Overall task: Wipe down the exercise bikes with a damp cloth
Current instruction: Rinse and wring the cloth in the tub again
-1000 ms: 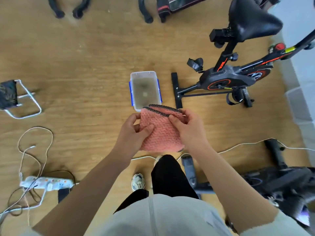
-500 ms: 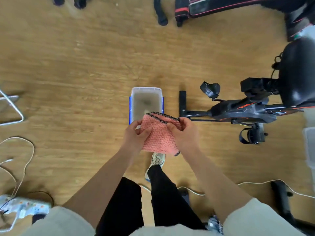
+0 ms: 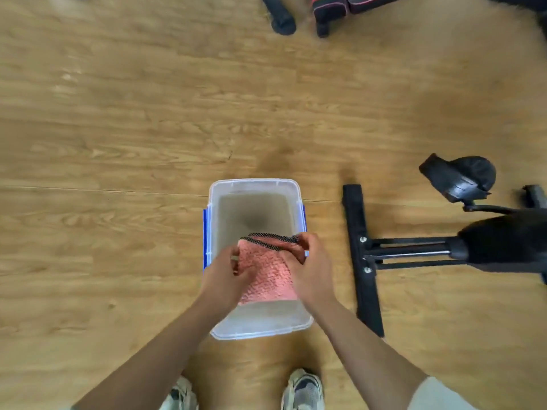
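Head camera, centre of the frame: both hands hold the pink cloth [image 3: 270, 275] over the clear plastic tub [image 3: 254, 183] of murky water on the wooden floor [image 3: 118, 143]. The left hand [image 3: 225, 279] grips its left edge, and the right hand [image 3: 312, 270] pinches the dark-trimmed top corner. An exercise bike [image 3: 356, 214] stands with its black base just right of the tub

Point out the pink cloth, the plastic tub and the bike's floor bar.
pink cloth [image 3: 270, 279]: head view, middle of its pink face.
plastic tub [image 3: 254, 182]: head view, far rim.
bike's floor bar [image 3: 353, 208]: head view, its far end.
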